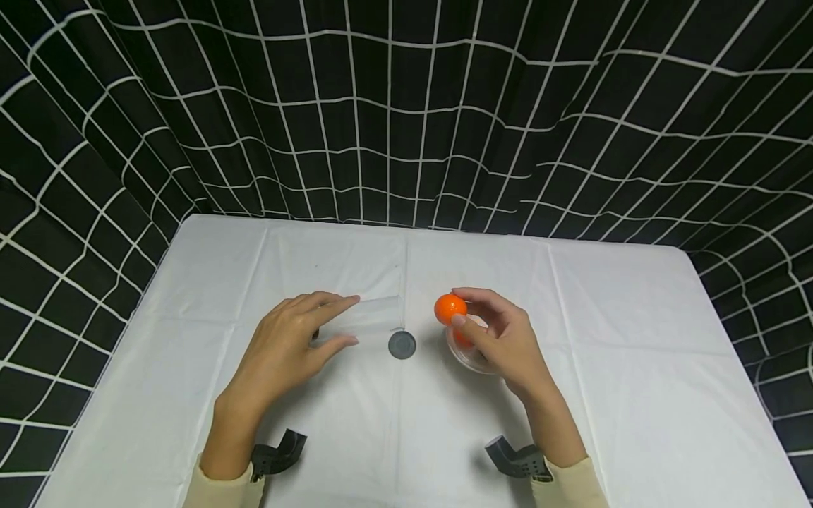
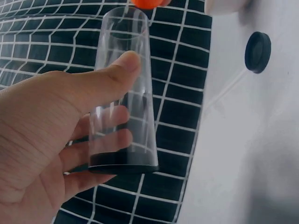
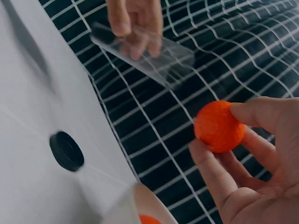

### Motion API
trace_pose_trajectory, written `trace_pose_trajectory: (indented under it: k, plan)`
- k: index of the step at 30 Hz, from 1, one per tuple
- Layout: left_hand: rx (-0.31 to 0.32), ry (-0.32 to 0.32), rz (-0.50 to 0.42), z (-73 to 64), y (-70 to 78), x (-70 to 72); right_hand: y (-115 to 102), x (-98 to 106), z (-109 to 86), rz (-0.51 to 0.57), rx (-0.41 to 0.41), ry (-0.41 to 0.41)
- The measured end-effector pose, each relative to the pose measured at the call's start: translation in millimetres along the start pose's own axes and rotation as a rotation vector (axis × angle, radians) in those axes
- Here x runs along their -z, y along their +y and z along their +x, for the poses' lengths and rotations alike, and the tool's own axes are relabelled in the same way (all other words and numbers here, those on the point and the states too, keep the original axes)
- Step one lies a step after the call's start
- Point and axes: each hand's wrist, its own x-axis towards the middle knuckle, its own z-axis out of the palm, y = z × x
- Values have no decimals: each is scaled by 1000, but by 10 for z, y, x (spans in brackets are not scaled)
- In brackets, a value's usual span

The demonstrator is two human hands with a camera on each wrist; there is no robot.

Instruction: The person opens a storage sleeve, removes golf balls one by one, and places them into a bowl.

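My left hand (image 1: 286, 342) grips a clear plastic tube (image 1: 375, 315) between thumb and fingers. In the left wrist view the tube (image 2: 124, 102) has a black base and an uncapped far end. Between thumb and fingertips, my right hand (image 1: 511, 342) pinches an orange ball (image 1: 450, 309), held apart from the tube's end. Below that hand sits a bowl (image 1: 471, 361), partly hidden by it, with orange (image 1: 462, 339) showing inside. A round dark cap (image 1: 402, 345) lies on the table between the hands, its hollow side showing in the right wrist view.
A white cloth (image 1: 635, 395) with fold creases covers the table. Black curtains with a white net (image 1: 394, 127) stand behind the table's back edge and along both sides. A dark wrist mount (image 1: 279, 453) sits on each forearm.
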Motion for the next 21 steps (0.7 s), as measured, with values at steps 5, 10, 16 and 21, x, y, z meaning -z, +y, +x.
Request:
trace_pose_trajectory:
  k: [5, 10, 16, 21]
  plan:
    - [14, -8, -35, -5, -30, -30, 14, 123, -5, -36, -11, 41]
    - [34, -13, -36, -17, -37, -46, 40, 209, -6, -46, 12, 76]
    - [48, -19, -65, -4, -30, -64, 76, 359, -18, -45, 28, 65]
    - [62, -71, -133, 22, -52, -120, 120, 452, -32, -168, 49, 52]
